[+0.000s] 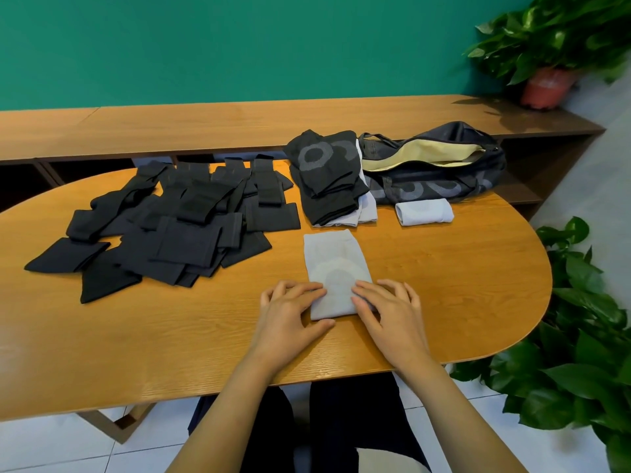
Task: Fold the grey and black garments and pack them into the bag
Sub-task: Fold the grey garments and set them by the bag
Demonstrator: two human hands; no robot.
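The left hand's (290,312) fingers (312,289) curled onto the near-left corner of the grey garment (336,261), thumb at its near edge, pinching it. The right hand (389,310) gripped the near-right corner likewise. The garment lay flat near the table's (461,285) front edge. A heap of black garments (170,227) covered the left side. At the far edge sat a folded stack (327,179) and, beside it, the open bag (433,169), a folded grey piece (423,211) just before it.
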